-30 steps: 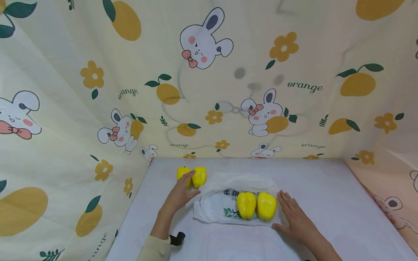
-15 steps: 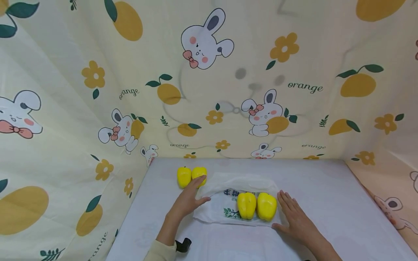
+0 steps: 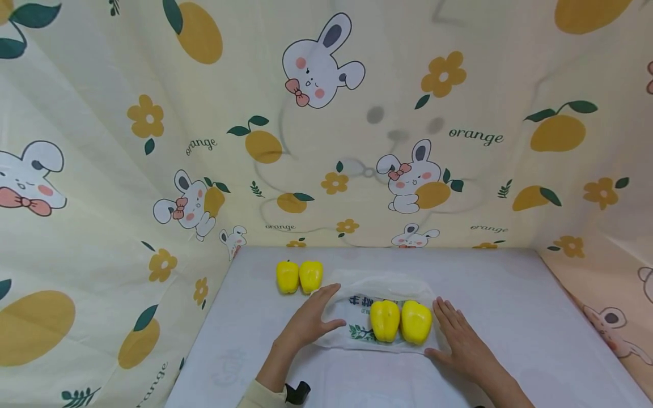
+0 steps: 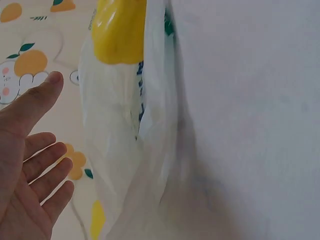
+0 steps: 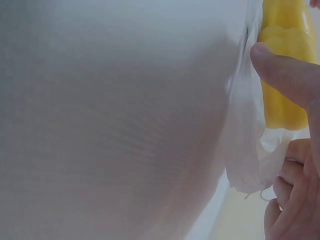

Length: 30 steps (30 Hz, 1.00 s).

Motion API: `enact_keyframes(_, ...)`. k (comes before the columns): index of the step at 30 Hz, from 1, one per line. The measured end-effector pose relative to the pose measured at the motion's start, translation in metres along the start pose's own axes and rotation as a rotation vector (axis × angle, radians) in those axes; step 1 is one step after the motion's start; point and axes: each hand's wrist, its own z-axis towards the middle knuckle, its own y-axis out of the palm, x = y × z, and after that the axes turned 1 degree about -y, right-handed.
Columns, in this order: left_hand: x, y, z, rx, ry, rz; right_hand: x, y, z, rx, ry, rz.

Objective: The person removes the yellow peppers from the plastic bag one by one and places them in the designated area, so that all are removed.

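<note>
Two yellow bell peppers (image 3: 385,321) rest side by side in the right half of a white plastic bag (image 3: 340,341) printed with dark characters and a green plant. At the bag's left end is my left hand (image 3: 308,319), thumb and fingers spread; the left wrist view shows nothing in its grasp. My right hand (image 3: 461,344) lies along the bag's right edge with straight fingers, close to the right pepper (image 3: 416,322). In the right wrist view its thumb (image 5: 285,72) overlaps the bag's edge in front of a pepper; whether it presses the bag I cannot tell.
Two more yellow bell peppers (image 3: 288,277) stand together on the white table (image 3: 510,306), behind and left of the bag. A cloth (image 3: 367,124) with rabbit and orange prints closes off the back and both sides.
My left hand has moved right and toward me, from in front of the two back peppers to the bag's left end. Those peppers now show whole. My right hand has stayed still.
</note>
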Motion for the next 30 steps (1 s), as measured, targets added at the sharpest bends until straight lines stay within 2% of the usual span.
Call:
enact_keyframes(6,0.008,0.011,0.004,-0.027,0.021,0.035,-0.001,0.001,0.001,0.001,0.007,0.0)
enact_keyframes(13,0.018,0.024,0.008,-0.058,0.044,0.025,0.0,0.002,0.002,0.009,0.005,-0.01)
enact_keyframes(26,0.029,0.04,0.015,-0.086,0.112,0.081,-0.002,0.004,0.007,-0.009,0.025,-0.02)
enact_keyframes(30,0.033,0.045,0.017,-0.1,0.112,0.088,-0.001,0.005,0.008,-0.013,0.027,-0.016)
